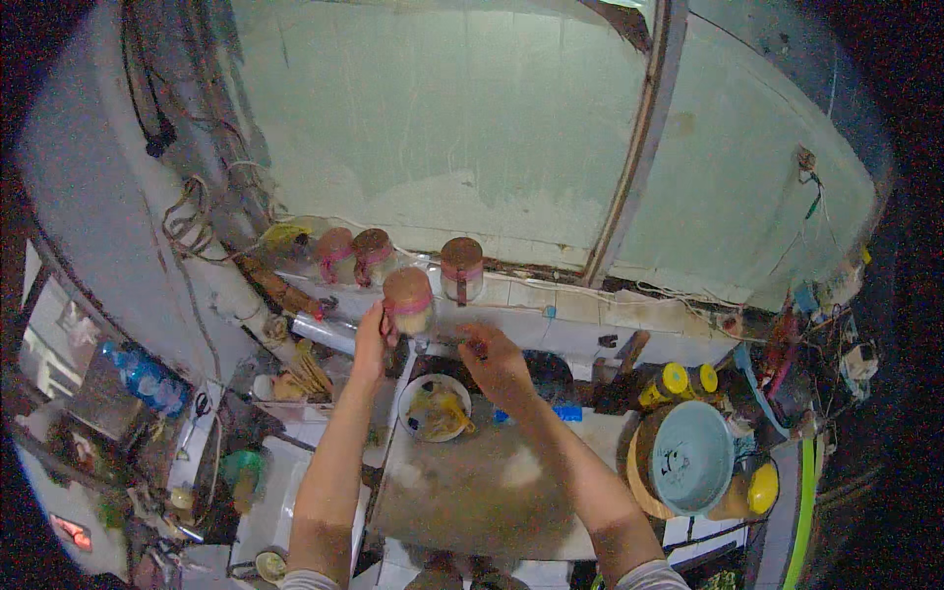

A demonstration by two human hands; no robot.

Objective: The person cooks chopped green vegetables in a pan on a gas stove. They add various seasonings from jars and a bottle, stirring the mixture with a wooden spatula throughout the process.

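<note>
A clear jar (408, 300) with a brown lid and a pink band is held up by my left hand (371, 341), its fingers wrapped round the side. The jar tilts slightly and pale contents show through its wall. My right hand (492, 359) is just right of the jar, apart from it, with the fingers curled in. A small dark spot shows at those fingertips, too blurred to name. Behind, on the ledge, stand a similar jar (462, 270) and, further left, two more, a dark-lidded jar (374, 258) and a pinkish-lidded jar (336, 256).
Below my hands, a white bowl (405, 403) with yellowish contents and a yellow-handled utensil rests on the grey counter (472, 497). At right are a light-blue basin (693, 457) and yellow-lidded containers (676, 379). Chopsticks (310, 369) stand at left. Loose cables (678, 297) run along the ledge.
</note>
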